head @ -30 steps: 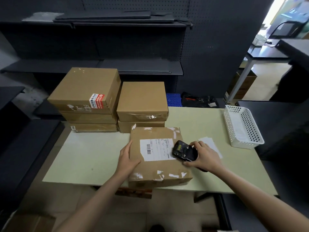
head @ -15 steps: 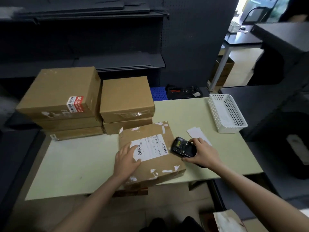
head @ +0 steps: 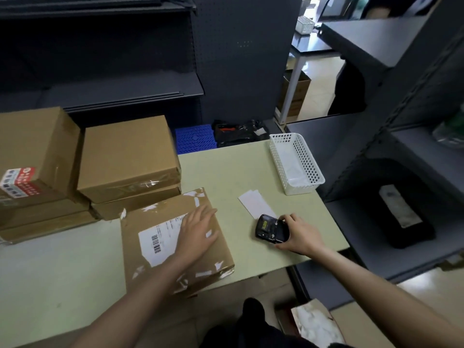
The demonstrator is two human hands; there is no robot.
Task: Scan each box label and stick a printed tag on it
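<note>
A flat cardboard box [head: 160, 262] lies near the table's front edge, its white shipping label [head: 157, 241] with a barcode facing up. My left hand [head: 197, 232] rests flat on the box's right part, fingers straight, covering the label's right end. To the right, on the table, my right hand [head: 302, 236] grips a black handheld scanner [head: 270, 229]. A white paper slip [head: 256, 203] lies just beyond the scanner.
Stacked cardboard boxes [head: 128, 156] stand at the back left; one [head: 32, 156] carries a red and white sticker. A white perforated basket [head: 297, 163] sits at the table's back right. Dark shelving surrounds the pale green table [head: 233, 172].
My left hand slid rightward across the box top onto the label's right end. My right hand moved the scanner off the box, down to the table at the right.
</note>
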